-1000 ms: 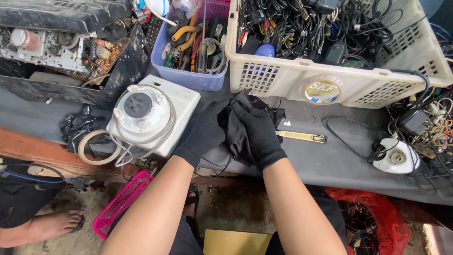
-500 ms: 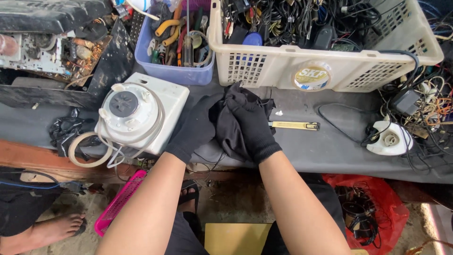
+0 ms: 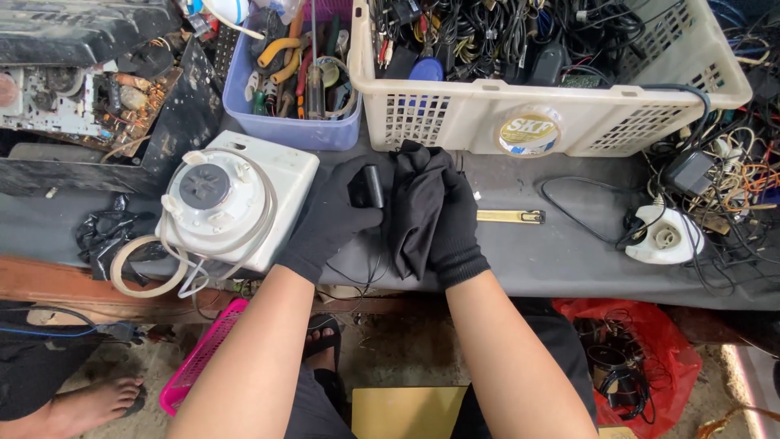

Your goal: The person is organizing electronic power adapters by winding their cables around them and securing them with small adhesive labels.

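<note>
2 gloved hands over bench (image 3: 569,268) centre. Left hand (image 3: 337,215): grip clamped on 1 small black cylinder (image 3: 372,187). Right hand (image 3: 451,223): grip clamped on 1 black cloth (image 3: 414,207), part-hidden by fingers. 1 white appliance (image 3: 236,203) just left; 1 basket (image 3: 561,122) behind. Bench front edge near wrists.

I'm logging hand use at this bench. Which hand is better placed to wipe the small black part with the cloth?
Probably the right hand: it already grips the black cloth, bunched beside the small black part. The left hand is busy holding that part, so it likely serves best as the steadying hand.
</note>
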